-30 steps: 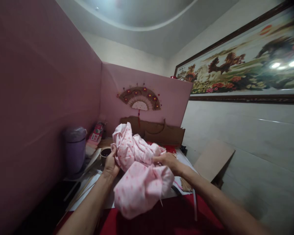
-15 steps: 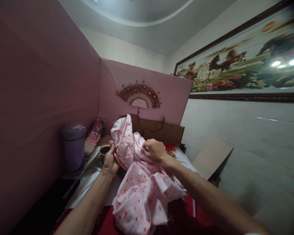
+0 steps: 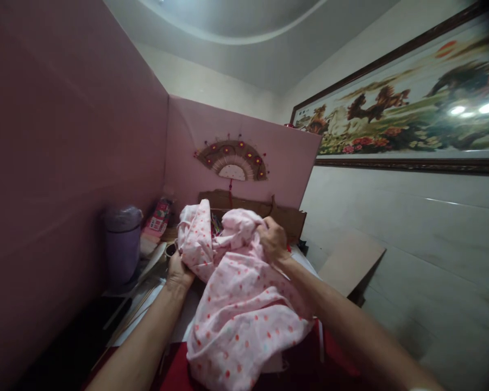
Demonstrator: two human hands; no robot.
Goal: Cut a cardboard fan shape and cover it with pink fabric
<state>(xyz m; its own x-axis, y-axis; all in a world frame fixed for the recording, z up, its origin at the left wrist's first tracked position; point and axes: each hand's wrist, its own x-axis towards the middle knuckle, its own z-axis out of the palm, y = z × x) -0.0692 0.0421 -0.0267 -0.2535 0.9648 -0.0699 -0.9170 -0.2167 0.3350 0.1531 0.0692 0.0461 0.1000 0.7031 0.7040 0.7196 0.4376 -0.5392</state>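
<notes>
Above red cloth (image 3: 305, 361), left grip (image 3: 180, 271) and right grip (image 3: 273, 240) clasp dotted pink fabric (image 3: 244, 312).

Left grip (image 3: 180, 271): fingers largely hidden behind spotted cloth (image 3: 244, 309). Right grip (image 3: 274, 239): fingertips lost in folds. Both forearms (image 3: 142, 334) cut off by bottom edge. Cup (image 3: 170, 250) partly hidden behind left grip. Multicoloured bits (image 3: 216, 225) between folds too small to identify. Packet (image 3: 158, 218) lettering unreadable. Framed picture (image 3: 378, 117) runs past right edge.
</notes>
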